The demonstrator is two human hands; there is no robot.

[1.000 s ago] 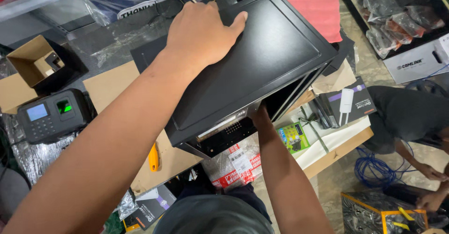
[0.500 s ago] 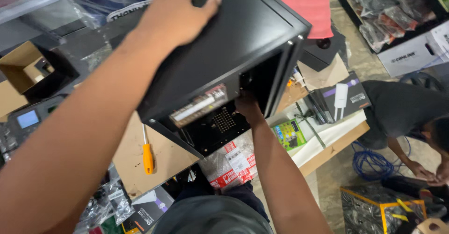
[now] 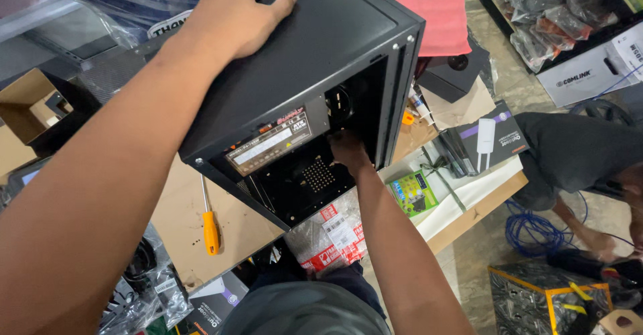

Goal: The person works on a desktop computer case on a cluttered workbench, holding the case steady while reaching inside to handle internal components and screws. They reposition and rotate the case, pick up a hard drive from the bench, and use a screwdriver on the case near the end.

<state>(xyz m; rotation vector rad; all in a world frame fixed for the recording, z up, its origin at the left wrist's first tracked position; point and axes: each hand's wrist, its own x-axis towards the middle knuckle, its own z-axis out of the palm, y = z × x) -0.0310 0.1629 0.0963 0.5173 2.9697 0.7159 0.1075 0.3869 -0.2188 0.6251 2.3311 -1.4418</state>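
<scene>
A black computer case (image 3: 315, 60) stands tilted over a cardboard-covered table, its open side facing me. My left hand (image 3: 234, 14) presses flat on the case's top panel near the far edge, fingers spread over the corner. My right hand (image 3: 348, 149) reaches inside the open case, next to the power supply (image 3: 271, 141) with its label, and its fingers are hidden in the dark interior. A perforated metal panel (image 3: 315, 174) shows low inside the case.
A screwdriver with an orange handle (image 3: 209, 224) lies on the cardboard sheet (image 3: 181, 221). Small boxes (image 3: 492, 137) and a green packet (image 3: 414, 193) sit at the table's right edge. Another person (image 3: 583, 154) crouches at the right by blue cable (image 3: 536, 231). A red sheet (image 3: 429, 7) lies behind the case.
The case has tipped and turned so its open side faces me more. My right hand has gone deeper inside. My left hand stays on the top panel.
</scene>
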